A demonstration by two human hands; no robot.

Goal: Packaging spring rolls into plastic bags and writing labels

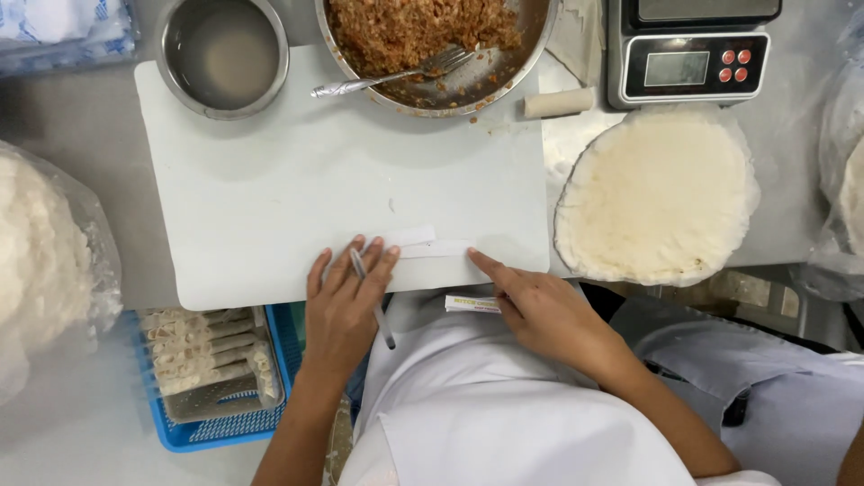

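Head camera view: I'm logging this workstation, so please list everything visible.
cutting board: 1, white, centre
paper strip: 1, white, board's near edge
small bowl: 1, steel, top left
filling pan: 1, steel, brown mince, top
fork: 1, silver, in pan
scale: 1, grey, top right
wrapper stack: 1, cream, right
blue basket: 1, rolled wrappers inside, lower left
left hand: holds pen
right hand: fingertip on strip
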